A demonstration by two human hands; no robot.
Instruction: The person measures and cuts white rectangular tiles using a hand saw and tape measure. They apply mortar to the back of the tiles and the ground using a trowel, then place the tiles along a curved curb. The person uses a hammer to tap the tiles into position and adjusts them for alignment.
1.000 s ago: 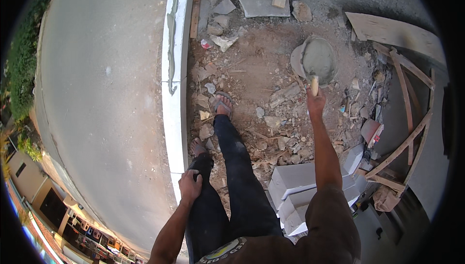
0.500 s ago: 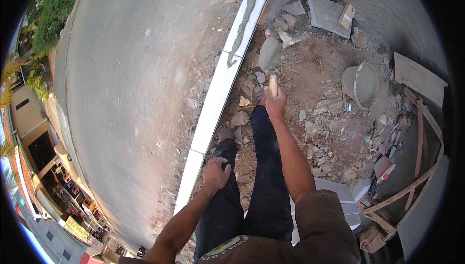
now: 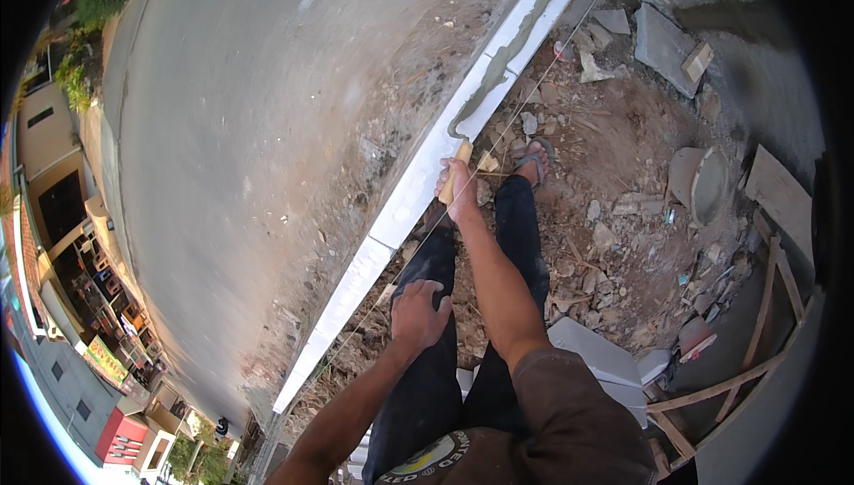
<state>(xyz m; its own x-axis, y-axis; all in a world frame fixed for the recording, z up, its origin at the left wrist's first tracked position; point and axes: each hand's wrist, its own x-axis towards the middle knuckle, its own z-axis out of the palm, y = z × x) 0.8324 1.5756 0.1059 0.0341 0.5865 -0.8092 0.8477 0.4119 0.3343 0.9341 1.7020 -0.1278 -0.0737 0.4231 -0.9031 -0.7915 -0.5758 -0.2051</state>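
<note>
My right hand (image 3: 456, 189) is closed around the wooden handle of a trowel (image 3: 462, 154), held over a low wall of white blocks (image 3: 405, 202). The trowel's blade does not show clearly from here. Along the wall's top runs an uneven strip of wet grey mortar (image 3: 489, 86), its near end beside the trowel. My left hand (image 3: 421, 314) holds nothing and rests on my left knee, fingers apart. A thin string (image 3: 532, 93) stretches alongside the wall and passes close to my right hand.
Rubble and broken slabs (image 3: 663, 49) cover the dirt right of the wall. A bucket of grey mix (image 3: 709, 187) stands there. White blocks (image 3: 598, 360) lie by my right side, near a wooden frame (image 3: 721, 387). A paved road (image 3: 267, 129) runs on the left.
My right hand has swung left with the trowel, from above the rubble to the wall. Mortar was heaped on the blade before; the strip now reaches nearer to me. My left hand stays on the knee.
</note>
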